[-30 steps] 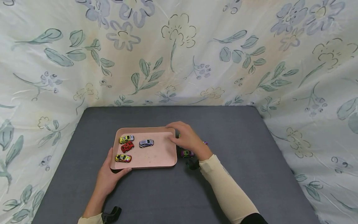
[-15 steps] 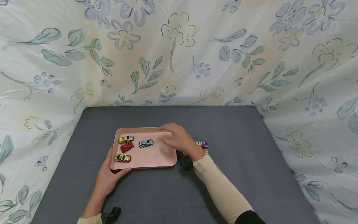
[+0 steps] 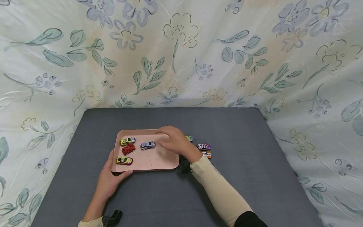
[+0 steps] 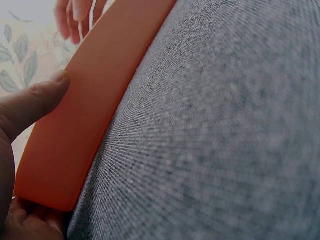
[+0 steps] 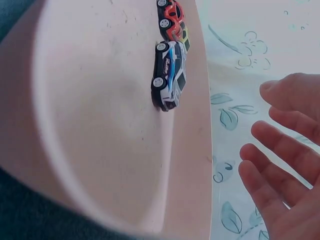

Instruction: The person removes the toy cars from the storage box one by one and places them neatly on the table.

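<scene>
My left hand (image 3: 108,183) holds the pink tray (image 3: 158,163) by its near left corner, thumb along the front wall and fingers beneath in the left wrist view. Over the tray's right part hovers my right hand (image 3: 177,142), its fingers loosely extended with nothing between them in the right wrist view. Inside the tray lie a silver-white toy car (image 3: 147,145), a red toy car (image 3: 129,149), a yellow toy car (image 3: 128,141) at the back left and another yellow toy car (image 3: 124,160) nearer the front.
Right of the tray, partly behind my right wrist, a green toy car (image 3: 189,138), a purple toy car (image 3: 204,147) and an orange toy car (image 3: 206,154) are on the grey tabletop (image 3: 241,176). A flowered cloth (image 3: 181,63) surrounds the table's back and sides.
My right hand has moved left over the tray, uncovering more of the toy cars on the table. The left hand, tray and cars in it stay practically in place.
</scene>
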A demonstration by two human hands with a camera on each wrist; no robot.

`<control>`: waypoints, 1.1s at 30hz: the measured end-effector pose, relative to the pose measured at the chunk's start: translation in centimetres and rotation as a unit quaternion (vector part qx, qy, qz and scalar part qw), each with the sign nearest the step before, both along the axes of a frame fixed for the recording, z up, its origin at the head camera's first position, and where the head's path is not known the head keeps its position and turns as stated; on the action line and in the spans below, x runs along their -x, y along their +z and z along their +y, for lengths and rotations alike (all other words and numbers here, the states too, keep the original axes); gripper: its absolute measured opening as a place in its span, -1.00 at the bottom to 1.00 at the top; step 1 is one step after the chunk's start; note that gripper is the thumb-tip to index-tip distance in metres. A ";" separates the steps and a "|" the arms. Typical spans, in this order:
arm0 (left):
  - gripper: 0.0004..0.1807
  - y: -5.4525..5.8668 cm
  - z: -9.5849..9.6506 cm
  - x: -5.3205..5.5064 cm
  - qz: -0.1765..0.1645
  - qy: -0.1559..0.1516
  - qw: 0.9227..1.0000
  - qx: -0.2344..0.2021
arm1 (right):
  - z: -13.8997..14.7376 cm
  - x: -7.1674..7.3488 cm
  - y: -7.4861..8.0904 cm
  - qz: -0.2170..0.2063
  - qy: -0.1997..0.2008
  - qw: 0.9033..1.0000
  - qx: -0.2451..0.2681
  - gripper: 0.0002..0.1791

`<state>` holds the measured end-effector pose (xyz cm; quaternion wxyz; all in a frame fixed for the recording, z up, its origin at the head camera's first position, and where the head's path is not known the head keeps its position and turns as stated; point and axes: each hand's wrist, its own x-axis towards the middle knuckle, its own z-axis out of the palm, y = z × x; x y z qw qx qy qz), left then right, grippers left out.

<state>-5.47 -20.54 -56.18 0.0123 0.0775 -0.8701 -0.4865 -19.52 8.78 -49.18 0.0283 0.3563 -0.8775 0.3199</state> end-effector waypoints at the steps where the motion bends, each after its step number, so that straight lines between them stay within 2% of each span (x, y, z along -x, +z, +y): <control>1: 0.39 0.0 0.0 0.0 -0.001 0.000 1.000 -0.001 | -0.1 0.0 0.0 -0.001 0.003 1.000 0.002 -0.61; 6: 0.39 0.1 0.0 0.0 -0.003 0.000 1.000 -0.002 | -0.8 0.0 -0.1 -0.005 0.015 1.000 0.008 -0.61; 13: 0.40 0.1 -0.1 0.1 -0.003 0.001 1.000 0.000 | -1.6 0.0 -0.1 -0.010 0.017 1.000 -0.013 -0.59; 27: 0.40 0.4 0.0 0.1 0.000 0.001 1.000 -0.002 | -2.6 0.3 -0.7 0.017 0.028 0.999 -0.036 -0.61; 33: 0.39 0.4 0.0 0.0 0.001 0.001 1.000 0.005 | -3.2 0.2 -1.0 0.009 0.034 0.998 -0.042 -0.58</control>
